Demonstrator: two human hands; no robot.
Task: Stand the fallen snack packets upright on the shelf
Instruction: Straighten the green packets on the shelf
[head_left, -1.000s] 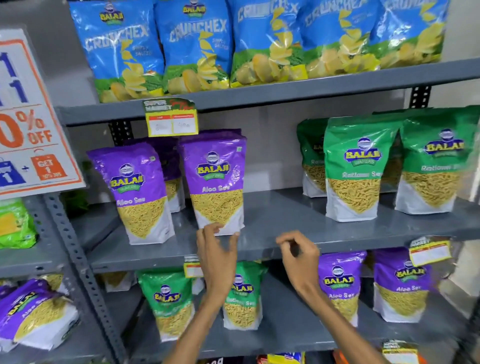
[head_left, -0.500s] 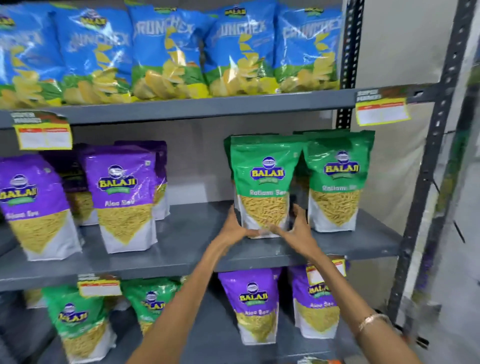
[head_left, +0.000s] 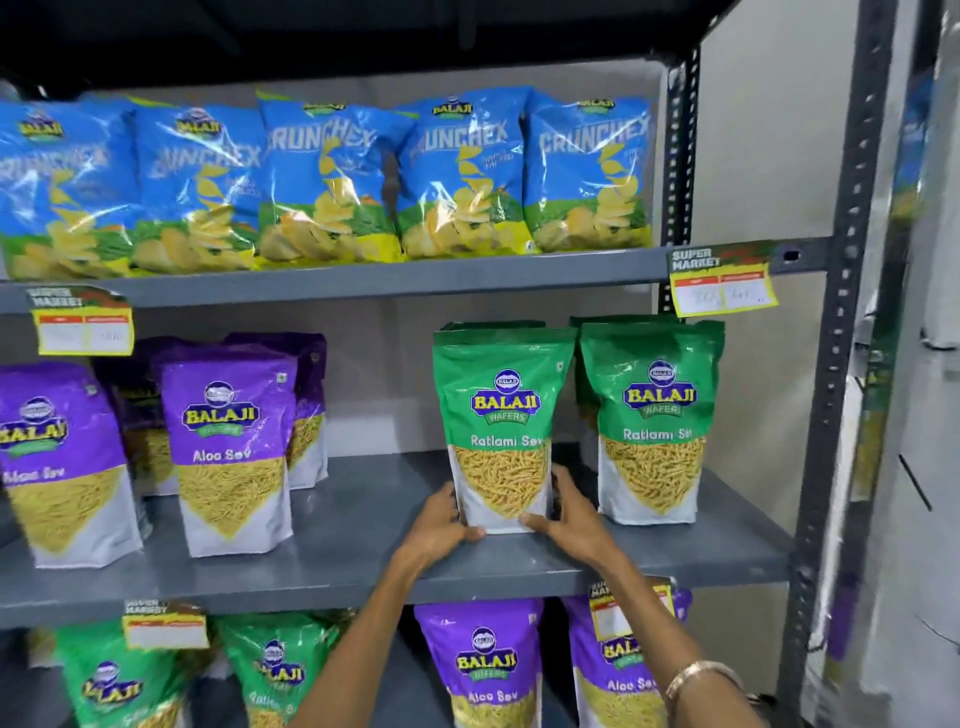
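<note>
On the middle shelf (head_left: 363, 540), the left hand (head_left: 441, 525) and right hand (head_left: 571, 519) clasp the base of a green packet (head_left: 501, 426) from either side, fingers curled round its lower corners — it stands upright, near the front edge, just beside a second green packet (head_left: 652, 421). The step in hand looks like the settling of this packet; next, I judge, both hands should let go gently and check that it stays standing, then look for any packet lying flat (none is plain in this view). Counted left to right: on the middle shelf two purple packets (head_left: 228, 452) in front with at least two more behind, then two green ones in front with another partly hidden behind; on the top shelf five blue bags (head_left: 332, 176); below, two green and two purple — partly cut off.
</note>
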